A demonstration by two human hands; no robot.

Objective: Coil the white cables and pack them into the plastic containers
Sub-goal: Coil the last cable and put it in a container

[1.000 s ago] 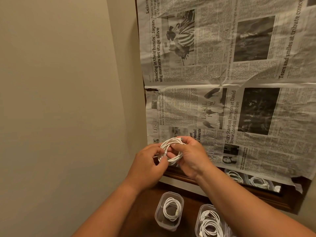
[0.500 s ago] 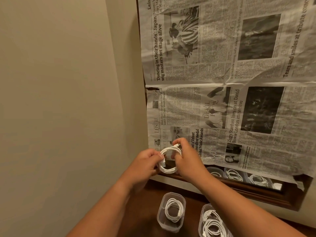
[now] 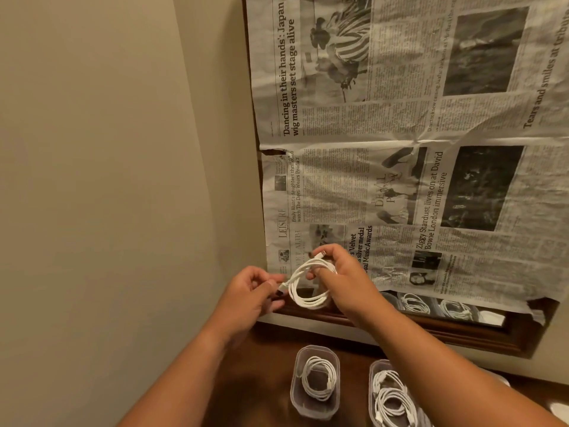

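A coiled white cable (image 3: 308,285) hangs in the air in front of the newspaper-covered mirror. My right hand (image 3: 345,278) grips the top of the coil, with one plug end sticking up by its fingers. My left hand (image 3: 249,297) pinches the other plug end at the coil's left side. Below, on the dark wooden surface, a clear plastic container (image 3: 315,352) holds one coiled white cable (image 3: 318,382). A second container (image 3: 374,374) to its right holds more coiled cables (image 3: 392,399) and is partly hidden by my right forearm.
Newspaper sheets (image 3: 400,149) cover a wood-framed mirror (image 3: 462,334) on the wall; its uncovered bottom strip reflects the containers. A beige wall (image 3: 107,180) closes off the left side. The wooden surface (image 3: 264,380) reaches to the wall.
Both hands have shifted slightly apart, and the coil now hangs more open between them. My left hand has gone from holding the coil to pinching the plug end.
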